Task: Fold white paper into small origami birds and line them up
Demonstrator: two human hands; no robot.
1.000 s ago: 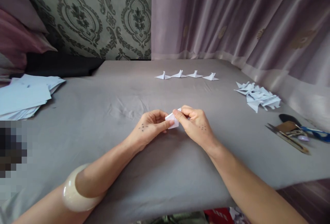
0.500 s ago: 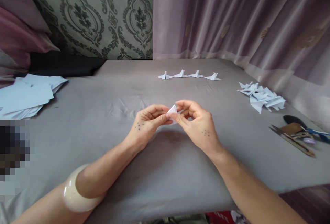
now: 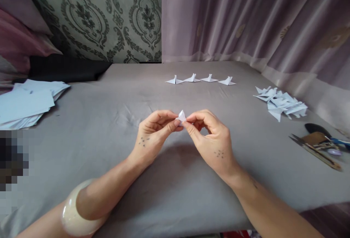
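Note:
Between my hands is a small folded white paper (image 3: 181,115) with its pointed tip up, held above the grey cloth. My left hand (image 3: 154,132) pinches its left side between thumb and fingers. On the right side, my right hand (image 3: 212,135) grips the same paper, thumb in front and index finger behind. The fingertips cover the lower part of the paper. Farther back, several folded white paper figures (image 3: 193,78) stand in a row, each with flat points spreading out and an upright middle.
A heap of folded white paper pieces (image 3: 284,103) lies at the right. Nearer me are scissors (image 3: 314,152) and other small items. A stack of white paper sheets (image 3: 30,101) lies at the left, by a black cloth (image 3: 68,69). Curtains (image 3: 218,15) hang behind.
My right index finger has come down from the paper's tip to its side. The paper now shows its point straight up, where before it leaned right. Both hands still hold it.

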